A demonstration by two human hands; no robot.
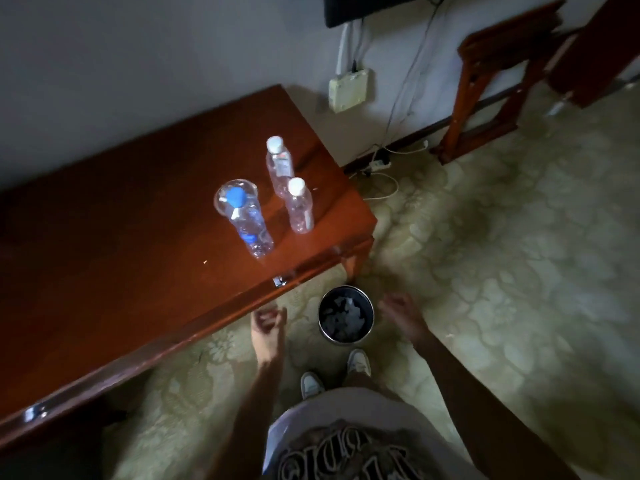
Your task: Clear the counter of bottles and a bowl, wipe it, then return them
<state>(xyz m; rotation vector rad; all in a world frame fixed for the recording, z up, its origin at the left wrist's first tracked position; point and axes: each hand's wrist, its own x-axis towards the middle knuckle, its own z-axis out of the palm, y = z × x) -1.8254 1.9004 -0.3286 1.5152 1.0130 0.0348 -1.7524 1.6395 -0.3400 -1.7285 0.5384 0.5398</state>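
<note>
Three bottles are standing upright on the table, with one clear bowl sitting just behind the blue-capped one. Both hands are hanging loose and holding nothing near the bin. The bottles are lying at about 12 o'clock from the left hand, which is nearer than the right hand.

White short-sleeved T-shirt with dark lettered print on front; bare forearms; pale low-top sneakers, blurred, on feet.
</note>
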